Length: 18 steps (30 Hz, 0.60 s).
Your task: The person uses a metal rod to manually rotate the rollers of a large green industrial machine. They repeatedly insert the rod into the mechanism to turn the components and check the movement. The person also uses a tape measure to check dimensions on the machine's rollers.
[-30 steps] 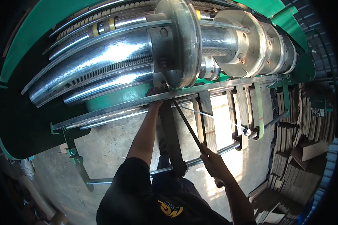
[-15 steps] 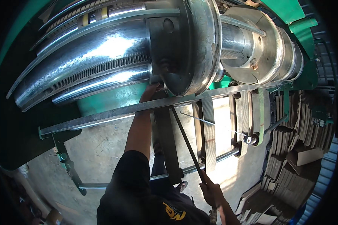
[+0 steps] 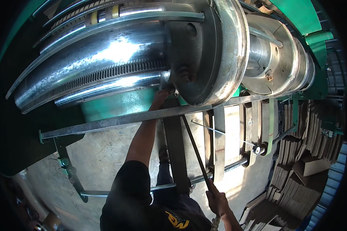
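Observation:
My left hand (image 3: 160, 99) reaches past a flat metal bar (image 3: 119, 120), its fingers bent at the lower left edge of a large metal flange disc (image 3: 204, 57). What those fingers grip is hidden in shadow. My right hand (image 3: 218, 203) is wrapped round the lower end of a long dark rod (image 3: 196, 150). The rod slants up and left, passing the flat bar toward the underside of the disc. Left of the disc, a shiny cylinder (image 3: 85, 54) with a toothed strip carries its collar. A wide dark belt (image 3: 174, 150) hangs beside the rod.
A second flange disc (image 3: 273, 63) sits farther right on the machine. Several belts, one a pale webbed strap (image 3: 219, 142), loop down to a round steel rail (image 3: 135, 189) before my legs. Stacked cardboard (image 3: 297, 181) stands at right. Green machine panels (image 3: 297, 15) frame the far side.
The large disc appears farther right, its gap to the second disc narrower. My left hand sits slightly lower and right, more exposed. The rod's upper end has shifted right; the view has also moved somewhat.

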Tool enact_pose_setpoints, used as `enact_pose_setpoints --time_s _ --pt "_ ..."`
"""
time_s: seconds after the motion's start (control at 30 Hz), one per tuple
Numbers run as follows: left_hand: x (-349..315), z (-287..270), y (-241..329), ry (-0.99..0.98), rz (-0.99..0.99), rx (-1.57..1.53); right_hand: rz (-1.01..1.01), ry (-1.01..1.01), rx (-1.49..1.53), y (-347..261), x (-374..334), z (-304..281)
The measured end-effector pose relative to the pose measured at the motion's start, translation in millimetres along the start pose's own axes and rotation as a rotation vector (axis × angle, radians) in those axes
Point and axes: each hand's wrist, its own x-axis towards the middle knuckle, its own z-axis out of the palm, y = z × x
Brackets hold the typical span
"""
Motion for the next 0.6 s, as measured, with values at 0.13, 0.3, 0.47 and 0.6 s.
enact_pose_setpoints --time_s 0.13,0.3,0.47,0.6 --pt "-7 17 14 0.078 0.067 -0.126 0.011 0.003 -0.039 -10 4 -3" --pt "-24 13 16 0.333 0.313 0.097 -0.088 0.071 -0.031 -22 14 -8" --pt "-118 52 58 0.437 0.561 0.567 -0.018 0.084 -0.136 -22 22 0" --pt "-211 68 48 0.571 0.538 0.691 -0.058 0.131 -0.102 -18 23 3"
